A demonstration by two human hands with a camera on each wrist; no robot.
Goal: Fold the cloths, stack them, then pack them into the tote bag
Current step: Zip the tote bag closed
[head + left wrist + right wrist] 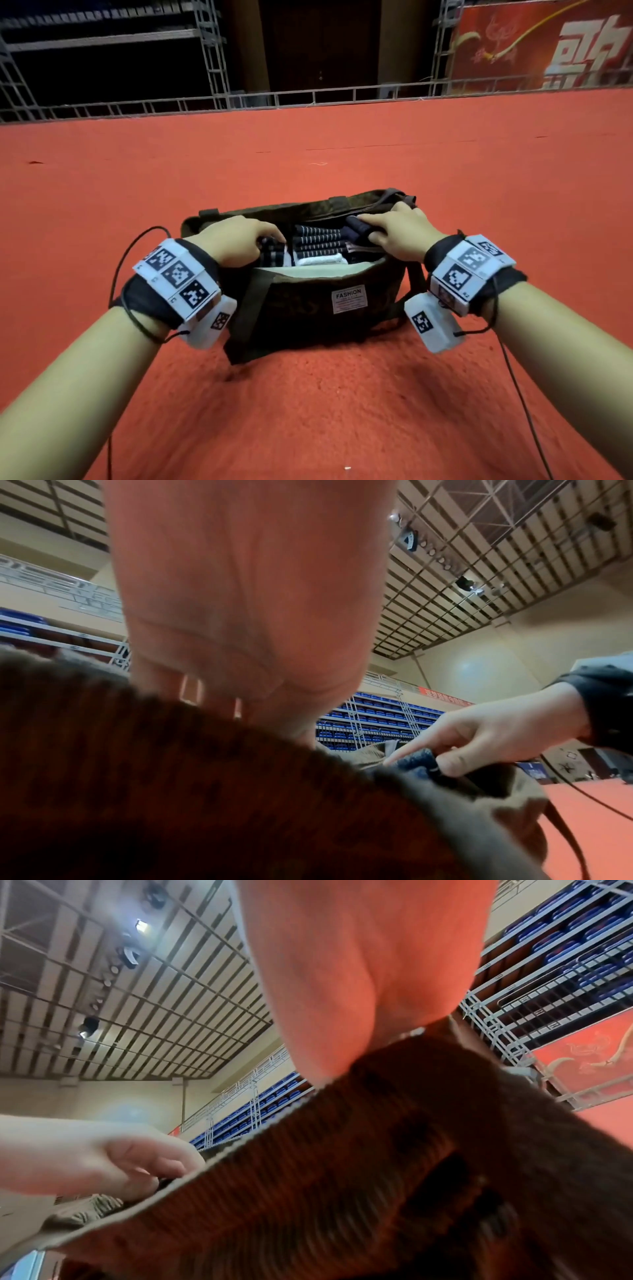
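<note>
A dark olive tote bag (298,308) with a FASHION label stands open on the red carpet. Inside lies a stack of folded cloths: a plaid one (274,257) at the left, a dark striped one (318,240) in the middle, a white one (318,261) under it. My left hand (270,236) curls its fingers over the plaid end of the stack. My right hand (373,226) pinches a dark navy cloth (356,224) at the bag's right end. In the left wrist view the right hand (496,731) pinches that navy cloth (416,760) above the bag's rim (171,791).
Red carpet (308,154) spreads all around the bag. A metal truss railing (308,96) runs along the far edge, with a red banner (548,44) behind it at the right. Thin black cables hang from both wrist bands.
</note>
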